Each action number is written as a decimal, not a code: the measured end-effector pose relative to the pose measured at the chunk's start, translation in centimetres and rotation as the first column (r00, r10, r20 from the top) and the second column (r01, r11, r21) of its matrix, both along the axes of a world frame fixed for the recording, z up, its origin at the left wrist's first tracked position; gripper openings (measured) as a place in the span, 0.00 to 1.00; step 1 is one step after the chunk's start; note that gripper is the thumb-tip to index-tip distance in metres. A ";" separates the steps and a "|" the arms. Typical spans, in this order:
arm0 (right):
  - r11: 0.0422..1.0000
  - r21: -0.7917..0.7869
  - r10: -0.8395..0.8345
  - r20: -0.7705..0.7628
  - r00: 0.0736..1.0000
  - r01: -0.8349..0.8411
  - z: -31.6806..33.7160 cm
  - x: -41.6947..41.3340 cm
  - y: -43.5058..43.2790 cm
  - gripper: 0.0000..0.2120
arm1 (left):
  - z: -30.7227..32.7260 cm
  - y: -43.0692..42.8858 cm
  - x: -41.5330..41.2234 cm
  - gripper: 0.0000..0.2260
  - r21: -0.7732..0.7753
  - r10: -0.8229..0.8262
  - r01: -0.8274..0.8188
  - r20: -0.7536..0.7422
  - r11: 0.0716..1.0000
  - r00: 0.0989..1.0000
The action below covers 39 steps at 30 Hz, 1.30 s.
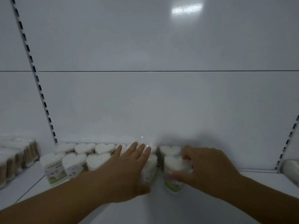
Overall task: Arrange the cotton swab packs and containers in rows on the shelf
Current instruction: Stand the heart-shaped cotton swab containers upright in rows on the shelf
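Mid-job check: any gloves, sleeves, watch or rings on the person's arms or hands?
No. The left hand and right hand are bare, no gloves or rings showing. The left forearm and right forearm are uncovered to the frame's edge: no sleeves, watch or bracelet visible.

So the swab containers sit in 2 rows on the shelf (145,207): back row (84,147) right against the rear panel (161,102), front row (74,162) just before it. The left hand (129,167) lies on a front container (151,165); the right hand (207,165) grips the end container (175,165) just right of it. The swab packs (16,159) are left of the slotted upright (40,91). Past the right upright (288,143) there's 1 more tub (291,168).
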State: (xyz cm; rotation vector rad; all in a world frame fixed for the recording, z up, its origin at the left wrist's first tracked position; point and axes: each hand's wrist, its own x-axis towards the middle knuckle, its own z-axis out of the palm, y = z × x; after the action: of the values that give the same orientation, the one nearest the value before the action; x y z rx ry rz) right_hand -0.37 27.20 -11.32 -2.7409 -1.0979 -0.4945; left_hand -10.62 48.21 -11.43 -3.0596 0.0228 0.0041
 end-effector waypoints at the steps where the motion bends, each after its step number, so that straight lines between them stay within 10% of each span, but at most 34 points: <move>1: 1.000 0.007 0.018 0.022 1.000 -0.018 -0.6 0.0 0.4 0.27 | -0.5 -0.2 0.3 0.40 0.062 0.007 -0.005 -0.028 0.998 1.000; 15: 0.997 -0.047 0.066 -0.009 0.998 -0.066 -0.8 -0.5 -6.4 0.33 | 2.8 -2.9 2.1 0.38 -0.047 -0.194 0.196 0.044 0.980 0.980; 29: 0.661 -0.411 -0.694 -0.017 0.720 0.628 9.4 -5.8 -32.6 0.32 | 4.2 -22.6 8.1 0.32 -0.147 -0.557 0.550 -0.006 0.822 0.831; 39: 0.736 -0.509 -0.581 -0.136 0.803 0.446 5.5 -5.6 -40.8 0.21 | 0.1 -32.9 6.8 0.30 -0.310 -0.576 0.610 0.203 0.729 0.792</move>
State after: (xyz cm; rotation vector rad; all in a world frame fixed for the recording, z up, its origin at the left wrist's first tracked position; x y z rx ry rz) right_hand -5.94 -13.56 -5.80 -3.3938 -0.3782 0.1550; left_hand -3.84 15.28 -11.36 -3.2350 1.1236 -0.2072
